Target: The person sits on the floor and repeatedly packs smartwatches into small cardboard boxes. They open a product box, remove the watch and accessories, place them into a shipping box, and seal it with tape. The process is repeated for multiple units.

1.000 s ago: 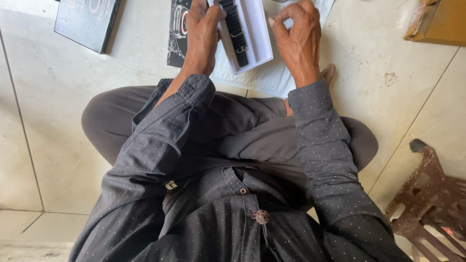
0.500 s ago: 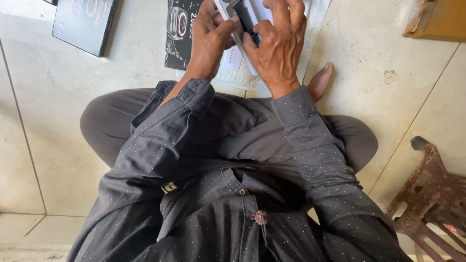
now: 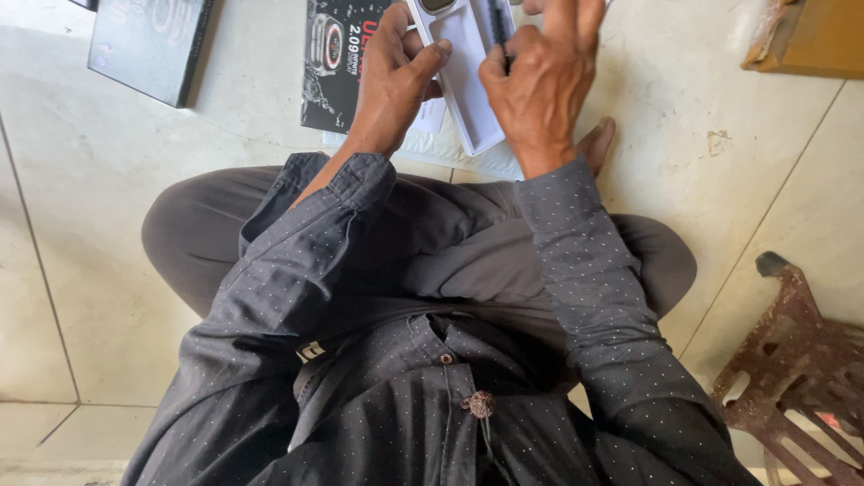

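- Left hand (image 3: 391, 76) wrapped around the left edge of a white tray (image 3: 461, 72), thumb lying across its top face, fingers tucked under, so clamped on it.
- Right hand (image 3: 544, 81) curled over the tray's right side, fingertips pinched together on a dark strap (image 3: 498, 27) sitting in there; only a thin strip of the strap visible past the knuckles.
- White tray held tilted above the lap, up near the top edge of the view, its far end cut off by the frame.
- Inside the tray: a dark watch face (image 3: 438, 5) peeking in at the very top, plus that strap along the right channel. Rest of the insert looks bare white.
- Just under the hands, a black printed box (image 3: 328, 54) flat on the floor with a watch picture on it, partly hidden by the left wrist.
- Pale padded sheet (image 3: 423, 148) under the box, poking out toward the knees.
- Second black box (image 3: 148, 45) lying well off to the left on the tile floor (image 3: 108, 225).
- Cardboard box (image 3: 805, 40) in the top right corner.
- Rusty brown stool (image 3: 796, 360) at lower right, apart from everything.
- Crossed legs in grey trousers (image 3: 468, 261) and a bare toe (image 3: 597, 144) just beneath the right wrist.
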